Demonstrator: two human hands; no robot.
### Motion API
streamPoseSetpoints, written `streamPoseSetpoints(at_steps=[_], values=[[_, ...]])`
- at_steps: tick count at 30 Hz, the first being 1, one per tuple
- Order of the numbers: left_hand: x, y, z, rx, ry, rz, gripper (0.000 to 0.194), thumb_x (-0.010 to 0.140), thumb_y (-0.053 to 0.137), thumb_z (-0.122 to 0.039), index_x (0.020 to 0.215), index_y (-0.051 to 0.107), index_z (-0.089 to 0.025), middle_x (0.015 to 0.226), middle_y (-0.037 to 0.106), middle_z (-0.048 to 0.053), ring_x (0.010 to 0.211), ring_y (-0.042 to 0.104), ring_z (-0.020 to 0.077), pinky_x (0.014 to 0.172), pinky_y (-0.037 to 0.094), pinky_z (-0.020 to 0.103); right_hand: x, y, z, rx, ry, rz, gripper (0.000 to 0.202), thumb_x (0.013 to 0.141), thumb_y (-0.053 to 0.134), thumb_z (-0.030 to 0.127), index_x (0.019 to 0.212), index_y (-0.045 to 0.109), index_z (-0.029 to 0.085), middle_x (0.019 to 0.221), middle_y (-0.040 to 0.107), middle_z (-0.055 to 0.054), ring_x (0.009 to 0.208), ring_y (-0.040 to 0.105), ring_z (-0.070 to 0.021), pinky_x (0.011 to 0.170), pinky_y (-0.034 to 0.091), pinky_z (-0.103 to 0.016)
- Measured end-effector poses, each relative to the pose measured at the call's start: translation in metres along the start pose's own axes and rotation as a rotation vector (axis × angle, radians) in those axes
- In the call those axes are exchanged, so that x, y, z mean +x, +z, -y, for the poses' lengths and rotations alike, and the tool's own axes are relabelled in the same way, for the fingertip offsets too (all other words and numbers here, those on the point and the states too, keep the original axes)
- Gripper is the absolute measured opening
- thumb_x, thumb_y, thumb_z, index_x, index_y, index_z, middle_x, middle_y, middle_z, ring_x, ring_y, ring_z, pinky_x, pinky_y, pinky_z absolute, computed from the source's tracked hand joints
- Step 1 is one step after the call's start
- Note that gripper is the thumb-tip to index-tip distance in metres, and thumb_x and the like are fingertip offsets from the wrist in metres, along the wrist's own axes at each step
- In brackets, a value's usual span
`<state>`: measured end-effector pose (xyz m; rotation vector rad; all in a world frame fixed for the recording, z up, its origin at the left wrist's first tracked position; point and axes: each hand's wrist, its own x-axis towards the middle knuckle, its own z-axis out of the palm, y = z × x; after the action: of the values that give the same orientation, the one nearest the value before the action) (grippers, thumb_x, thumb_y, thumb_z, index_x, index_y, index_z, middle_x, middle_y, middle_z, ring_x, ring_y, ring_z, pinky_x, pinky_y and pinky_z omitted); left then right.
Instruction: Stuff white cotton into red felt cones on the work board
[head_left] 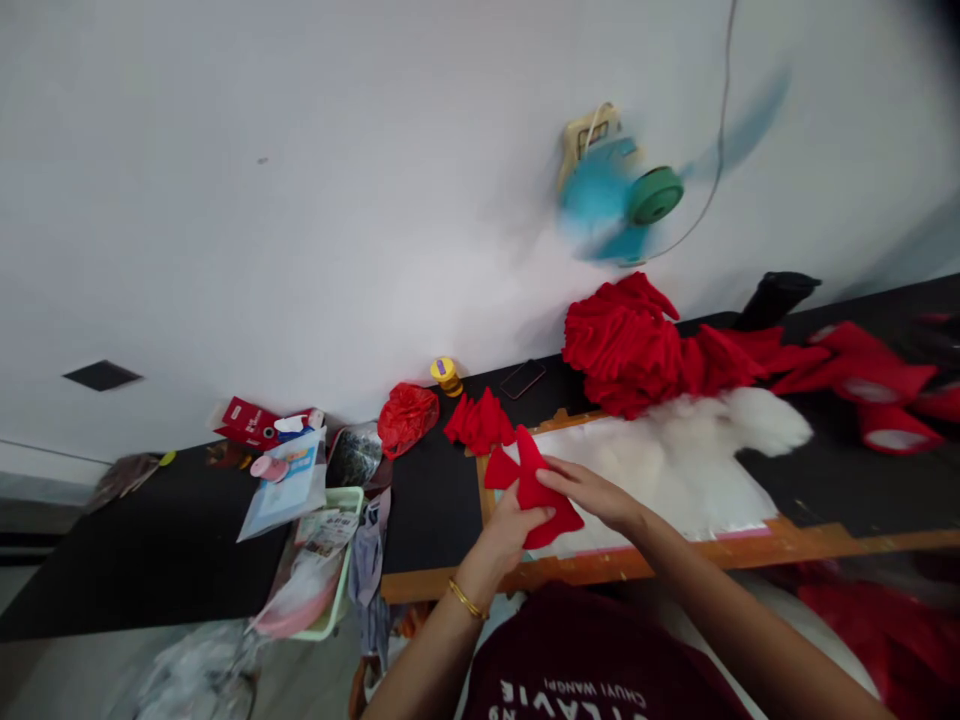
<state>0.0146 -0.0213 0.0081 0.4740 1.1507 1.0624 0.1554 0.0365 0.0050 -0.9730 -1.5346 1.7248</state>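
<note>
Between my two hands, above the table's front edge, is a red fabric piece with pointed ends. My left hand, with a gold bangle at the wrist, grips its lower left side. The fingers of my right hand close on its upper right side. Just beyond lies a small stack of red fabric pieces. White fluffy stuffing spreads over a pale sheet to the right. Behind it rises a large heap of red fabric pieces.
Stuffed-looking red pieces lie at the right. A blue fan spins on the wall. Along the back are a phone, a yellow spool and a red plastic bag. A green basket stands left.
</note>
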Motion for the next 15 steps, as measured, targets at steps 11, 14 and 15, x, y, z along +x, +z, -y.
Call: streamPoseSetpoints(at_steps=[11, 14, 15], values=[[-0.006, 0.002, 0.009, 0.041, -0.135, 0.054, 0.022, 0.067, 0.077, -0.026, 0.082, 0.066, -0.015, 0.068, 0.064, 0.003, 0.055, 0.056, 0.0123, 0.047, 0.031, 0.021, 0.005, 0.013, -0.007, 0.259, 0.105, -0.043, 0.045, 0.081, 0.067, 0.056, 0.105, 0.074, 0.019, 0.096, 0.077, -0.006, 0.081, 0.070, -0.0208, 0.073, 0.056, -0.033], [-0.004, 0.004, 0.015, 0.012, -0.198, 0.044, 0.021, 0.067, 0.077, -0.028, 0.076, 0.061, -0.017, 0.059, 0.058, -0.001, 0.049, 0.048, 0.0095, 0.045, 0.023, 0.020, 0.011, 0.009, -0.004, 0.273, 0.082, -0.041, 0.042, 0.082, 0.064, 0.058, 0.094, 0.074, 0.018, 0.091, 0.077, -0.006, 0.073, 0.069, -0.0187, 0.071, 0.055, -0.032], [-0.003, 0.004, 0.017, -0.003, -0.208, 0.045, 0.022, 0.067, 0.077, -0.028, 0.075, 0.059, -0.017, 0.057, 0.056, -0.002, 0.047, 0.046, 0.0088, 0.044, 0.021, 0.020, 0.014, 0.009, -0.003, 0.267, 0.093, -0.045, 0.043, 0.082, 0.063, 0.059, 0.089, 0.073, 0.018, 0.085, 0.077, -0.006, 0.069, 0.069, -0.0188, 0.068, 0.055, -0.032]])
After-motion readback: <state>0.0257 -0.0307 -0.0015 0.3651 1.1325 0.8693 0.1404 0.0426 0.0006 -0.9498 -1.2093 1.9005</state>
